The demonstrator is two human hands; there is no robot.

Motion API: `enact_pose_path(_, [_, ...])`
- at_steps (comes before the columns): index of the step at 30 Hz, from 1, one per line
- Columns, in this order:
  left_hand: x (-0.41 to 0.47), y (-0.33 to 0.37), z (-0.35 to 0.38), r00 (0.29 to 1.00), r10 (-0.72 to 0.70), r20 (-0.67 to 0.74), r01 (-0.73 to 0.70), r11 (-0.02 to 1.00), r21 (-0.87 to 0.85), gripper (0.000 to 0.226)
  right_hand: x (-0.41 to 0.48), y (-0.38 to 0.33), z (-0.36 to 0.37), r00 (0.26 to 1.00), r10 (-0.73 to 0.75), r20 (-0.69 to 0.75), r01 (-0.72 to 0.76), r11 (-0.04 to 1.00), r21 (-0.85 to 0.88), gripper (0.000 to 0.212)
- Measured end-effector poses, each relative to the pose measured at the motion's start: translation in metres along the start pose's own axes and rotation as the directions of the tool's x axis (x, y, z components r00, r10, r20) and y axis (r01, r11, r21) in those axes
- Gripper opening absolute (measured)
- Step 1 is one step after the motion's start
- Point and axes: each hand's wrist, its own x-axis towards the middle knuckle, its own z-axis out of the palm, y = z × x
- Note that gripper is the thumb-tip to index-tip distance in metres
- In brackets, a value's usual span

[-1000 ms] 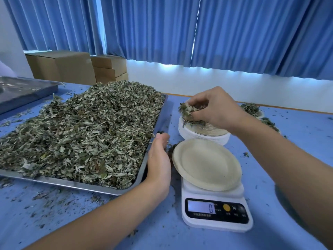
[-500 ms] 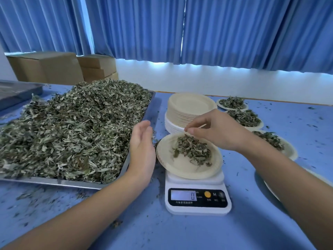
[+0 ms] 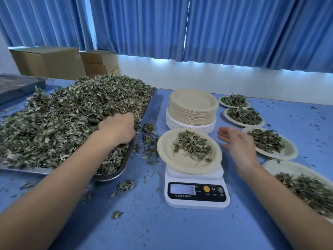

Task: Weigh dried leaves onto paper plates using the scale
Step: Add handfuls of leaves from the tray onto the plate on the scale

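Nearest to us, on the blue table [image 3: 180,230], sits the white scale [image 3: 196,193], its display showing what we read as a 3. On its platform lies a paper plate [image 3: 166,152] carrying a small, loose portion of leaves [image 3: 192,147] toward its far side. Our right hand [image 3: 237,143] hovers just beside that plate, clear of it, fingers straight and loosely spread, holding nothing. Across from it our left hand [image 3: 117,129] is sunk in the heap of dried leaves [image 3: 63,120], knuckles up and fingers curled down around a handful; the fingertips themselves are buried. The heap fills a metal tray [image 3: 115,175] to the left of the scale, and scraps [image 3: 126,184] lie scattered on the table around it. Behind the scale stands a tall stack of empty plates [image 3: 193,109]. To the right runs a row of four filled plates [image 3: 291,153], from near us to the back. Farther back are a second tray [image 3: 19,85], cardboard boxes [image 3: 48,64] and blue curtains [image 3: 234,33].

We judge the job well under way but far from over: four portions look done, the fifth is only started and likely needs more, hence the fresh handful. With so much leaf and so many plates left, plenty of rounds remain.
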Motion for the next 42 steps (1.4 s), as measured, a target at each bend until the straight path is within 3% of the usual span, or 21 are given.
enact_pose_path(2, [0.005,-0.004,0.009,1.0,0.0,0.025,-0.001,0.998,0.059,0.025,0.002,0.005,0.001,0.999,0.052,-0.005,-0.051,0.997,0.055,0.042])
enact_pose_path(5, [0.007,-0.004,0.012,0.998,0.031,-0.046,-0.028,0.997,0.069,0.007,0.002,0.008,0.001,0.999,0.049,-0.016,-0.047,0.996,0.078,0.043])
enact_pose_path(10, [0.006,-0.005,0.015,0.981,0.06,-0.186,-0.056,0.998,0.022,0.02,0.002,0.012,0.003,1.0,-0.004,-0.007,0.004,1.0,0.015,0.044])
enact_pose_path(14, [0.007,-0.004,0.014,0.933,0.057,-0.355,-0.081,0.995,-0.053,0.012,0.003,0.013,0.002,1.0,-0.021,-0.002,0.021,1.0,-0.006,0.044])
enact_pose_path(17, [0.006,-0.003,0.012,0.888,0.056,-0.457,-0.11,0.99,-0.092,0.029,0.003,0.014,0.002,1.0,-0.021,0.009,0.021,1.0,-0.014,0.044])
enact_pose_path(21, [0.005,-0.002,0.009,0.881,0.075,-0.468,-0.136,0.986,-0.099,0.034,0.003,0.014,0.002,1.0,-0.018,0.008,0.018,1.0,-0.019,0.044])
enact_pose_path(26, [0.006,-0.008,0.005,0.91,0.069,-0.41,-0.12,0.988,-0.099,0.02,0.003,0.015,0.001,1.0,-0.015,0.017,0.016,1.0,-0.024,0.044])
enact_pose_path(33, [0.008,-0.012,-0.007,0.879,0.047,-0.474,-0.146,0.974,-0.173,0.036,0.003,0.017,0.001,1.0,-0.012,0.026,0.013,0.999,-0.051,0.042])
enact_pose_path(36, [0.007,-0.007,-0.008,0.868,0.027,-0.496,-0.226,0.911,-0.346,0.036,0.003,0.017,0.001,1.0,-0.009,0.029,0.011,0.997,-0.072,0.042])
enact_pose_path(39, [-0.002,0.011,-0.008,0.852,0.016,-0.524,-0.347,0.766,-0.541,0.041,0.003,0.018,0.001,0.999,-0.01,0.034,0.013,0.996,-0.083,0.039])
enact_pose_path(42, [-0.021,0.04,-0.01,0.819,0.106,-0.564,-0.51,0.586,-0.63,0.043,0.003,0.017,0.0,0.999,-0.016,0.04,0.019,0.996,-0.091,0.038])
